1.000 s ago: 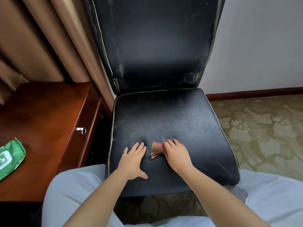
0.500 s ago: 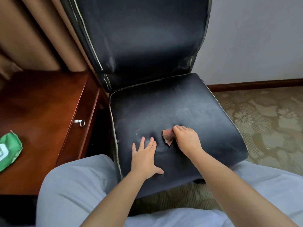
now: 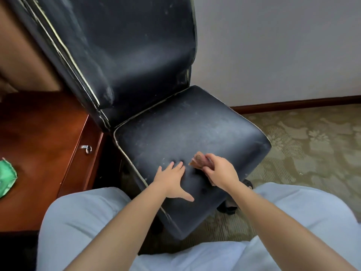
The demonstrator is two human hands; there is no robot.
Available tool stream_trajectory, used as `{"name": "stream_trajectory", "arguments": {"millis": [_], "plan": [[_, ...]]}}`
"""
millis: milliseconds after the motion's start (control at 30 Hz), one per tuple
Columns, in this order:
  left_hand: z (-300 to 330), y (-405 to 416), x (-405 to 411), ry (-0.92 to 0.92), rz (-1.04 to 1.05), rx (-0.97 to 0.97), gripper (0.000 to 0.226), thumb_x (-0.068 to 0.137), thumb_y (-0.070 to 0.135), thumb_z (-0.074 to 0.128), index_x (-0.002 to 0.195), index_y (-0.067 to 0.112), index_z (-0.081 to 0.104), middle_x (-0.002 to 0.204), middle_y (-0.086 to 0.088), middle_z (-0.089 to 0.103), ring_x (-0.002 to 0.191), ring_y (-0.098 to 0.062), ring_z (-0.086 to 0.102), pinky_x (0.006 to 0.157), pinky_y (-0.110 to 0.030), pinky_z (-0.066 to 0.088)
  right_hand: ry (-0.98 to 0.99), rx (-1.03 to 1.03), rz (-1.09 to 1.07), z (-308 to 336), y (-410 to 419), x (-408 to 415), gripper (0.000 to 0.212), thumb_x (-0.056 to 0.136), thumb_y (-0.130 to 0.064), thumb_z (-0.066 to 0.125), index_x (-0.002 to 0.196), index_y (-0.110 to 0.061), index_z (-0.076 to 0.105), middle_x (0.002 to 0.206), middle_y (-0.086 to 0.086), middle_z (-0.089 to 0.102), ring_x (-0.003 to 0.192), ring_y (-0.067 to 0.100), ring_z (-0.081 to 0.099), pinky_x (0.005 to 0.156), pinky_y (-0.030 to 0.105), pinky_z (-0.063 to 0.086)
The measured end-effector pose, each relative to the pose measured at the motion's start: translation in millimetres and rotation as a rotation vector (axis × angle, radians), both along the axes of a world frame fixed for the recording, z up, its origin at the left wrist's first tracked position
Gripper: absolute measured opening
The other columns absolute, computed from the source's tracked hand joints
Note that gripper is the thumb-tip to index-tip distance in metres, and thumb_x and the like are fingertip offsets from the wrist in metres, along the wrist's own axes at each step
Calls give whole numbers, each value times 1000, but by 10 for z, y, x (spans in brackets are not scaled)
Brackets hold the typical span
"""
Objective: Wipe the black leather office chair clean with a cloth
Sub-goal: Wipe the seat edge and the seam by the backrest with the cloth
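The black leather office chair [image 3: 195, 130] fills the middle of the view, its dusty seat turned at an angle and its tall backrest [image 3: 136, 51] leaning up left. My left hand [image 3: 172, 178] lies flat on the front of the seat, fingers spread, holding nothing. My right hand [image 3: 219, 171] is just to its right, closed around a small crumpled pinkish-brown cloth [image 3: 198, 160] that sticks out from my fingers and touches the seat.
A reddish wooden desk [image 3: 39, 137] with a drawer pull [image 3: 87, 148] stands close against the chair's left side. A green wipes packet [image 3: 6, 178] lies on it. Patterned carpet [image 3: 312, 149] and a white wall lie to the right. My knees in light trousers sit below.
The chair has swung round so its seat points more to the right. My right hand has gathered the cloth into a tighter grip and shifted right; my left hand stays pressed on the seat.
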State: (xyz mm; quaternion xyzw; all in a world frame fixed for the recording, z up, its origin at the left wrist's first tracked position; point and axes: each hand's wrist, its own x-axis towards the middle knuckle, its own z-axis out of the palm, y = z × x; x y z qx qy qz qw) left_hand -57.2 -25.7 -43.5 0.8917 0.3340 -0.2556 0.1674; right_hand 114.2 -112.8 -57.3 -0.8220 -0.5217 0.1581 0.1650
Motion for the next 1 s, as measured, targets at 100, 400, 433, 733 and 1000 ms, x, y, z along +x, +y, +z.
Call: {"name": "stream_trajectory", "arguments": {"millis": [100, 400, 433, 733, 1000], "plan": [[53, -45, -54, 78, -86, 68, 118, 69, 79, 58, 155, 21, 1, 161, 3, -8, 148, -30, -7, 117, -57, 2, -148, -63, 79, -109, -112, -63, 44, 87, -41, 57, 128, -25, 49, 116, 0, 53, 111, 23, 46, 84, 32, 40], [-71, -167, -75, 69, -18, 102, 121, 68, 73, 65, 151, 31, -12, 160, 5, -17, 145, -35, -18, 111, -67, 1, -227, 144, 85, -283, -283, -213, 33, 75, -33, 75, 102, -17, 63, 105, 1, 63, 99, 27, 58, 76, 38, 48], [-94, -156, -74, 65, -14, 98, 123, 67, 74, 66, 151, 32, -13, 159, 6, -19, 144, -35, -20, 110, -68, 1, -226, 160, 83, -311, -304, -223, 34, 72, -29, 78, 101, -16, 65, 106, 2, 64, 101, 28, 60, 78, 39, 50], [-232, -15, 0, 57, -29, 67, 128, 63, 73, 69, 149, 35, -18, 157, 7, -27, 141, -40, -26, 102, -77, 1, -256, 139, 41, -481, -154, -237, 37, 65, -17, 85, 99, -19, 69, 116, 6, 67, 109, 36, 61, 85, 51, 51], [-256, 92, 76, 62, -40, 76, 128, 63, 73, 69, 150, 34, -16, 157, 7, -27, 141, -41, -26, 100, -78, 3, -259, 140, -2, -509, 41, -203, 32, 69, -13, 81, 97, -19, 69, 121, 7, 64, 114, 39, 57, 89, 57, 45]]}}
